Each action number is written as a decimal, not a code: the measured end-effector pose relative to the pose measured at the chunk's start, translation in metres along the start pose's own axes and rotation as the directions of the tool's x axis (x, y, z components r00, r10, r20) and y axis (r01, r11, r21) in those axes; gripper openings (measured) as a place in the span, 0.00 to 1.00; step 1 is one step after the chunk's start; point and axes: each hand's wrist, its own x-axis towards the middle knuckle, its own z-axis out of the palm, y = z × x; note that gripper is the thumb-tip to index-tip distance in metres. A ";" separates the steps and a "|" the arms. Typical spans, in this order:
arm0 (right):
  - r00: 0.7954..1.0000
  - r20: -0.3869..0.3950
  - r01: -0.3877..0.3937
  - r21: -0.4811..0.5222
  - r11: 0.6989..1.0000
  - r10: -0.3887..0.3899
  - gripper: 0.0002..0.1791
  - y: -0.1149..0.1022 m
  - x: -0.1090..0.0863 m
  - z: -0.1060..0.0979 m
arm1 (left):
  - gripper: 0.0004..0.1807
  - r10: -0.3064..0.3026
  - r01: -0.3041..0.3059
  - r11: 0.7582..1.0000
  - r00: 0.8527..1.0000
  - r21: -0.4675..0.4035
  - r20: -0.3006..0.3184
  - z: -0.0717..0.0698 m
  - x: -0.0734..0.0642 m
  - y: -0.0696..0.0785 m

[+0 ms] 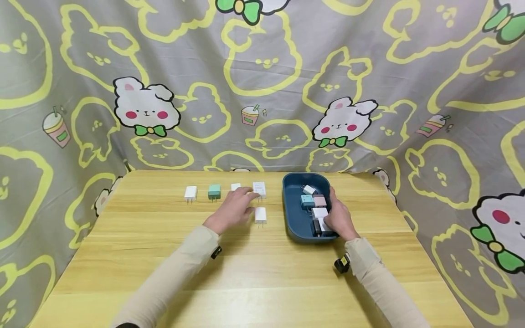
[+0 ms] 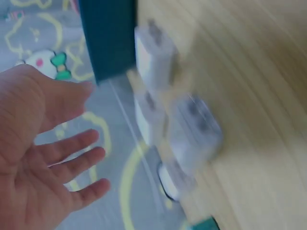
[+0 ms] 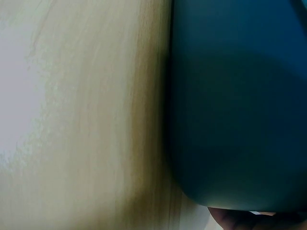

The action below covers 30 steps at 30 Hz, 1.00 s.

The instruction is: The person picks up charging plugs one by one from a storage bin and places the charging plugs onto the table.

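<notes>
Over the wooden table my left hand (image 1: pixel 235 208) hovers above the white chargers, its fingers spread and relaxed with nothing in them. Nearest to it are a white charger (image 1: pixel 260 215) in front, one with printed text (image 1: pixel 259 188) behind, and another white charger (image 1: pixel 235 186) partly hidden by the hand. In the left wrist view this hand (image 2: pixel 53 148) is apart from the blurred chargers (image 2: pixel 194 129). My right hand (image 1: pixel 341 217) grips the right rim of a dark blue plastic box (image 1: pixel 296 228). Inside lie several chargers, white, teal (image 1: pixel 306 201), pink (image 1: pixel 319 200) and black (image 1: pixel 316 227).
Farther left on the table (image 1: pixel 246 282) stand a green charger (image 1: pixel 214 191) and a white charger (image 1: pixel 190 193), prongs toward me. A patterned grey curtain (image 1: pixel 197 150) encloses the table's back and sides. In the right wrist view, the box's wall (image 3: pixel 240 120) fills the right half.
</notes>
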 end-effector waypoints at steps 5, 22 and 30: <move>1.000 0.003 -0.002 -0.003 1.000 0.002 0.58 0.000 0.000 0.000 | 0.21 0.100 -0.100 0.995 0.994 0.003 -0.044 0.007 0.019 0.028; 1.000 0.000 0.011 0.029 1.000 -0.011 0.58 -0.002 -0.003 -0.002 | 0.23 0.270 -0.279 0.957 0.957 0.078 0.104 0.050 0.064 0.110; 0.999 -0.025 0.033 0.013 0.999 -0.033 0.57 -0.002 -0.003 -0.002 | 0.24 0.263 -0.272 0.962 0.952 0.037 0.160 0.069 0.080 0.121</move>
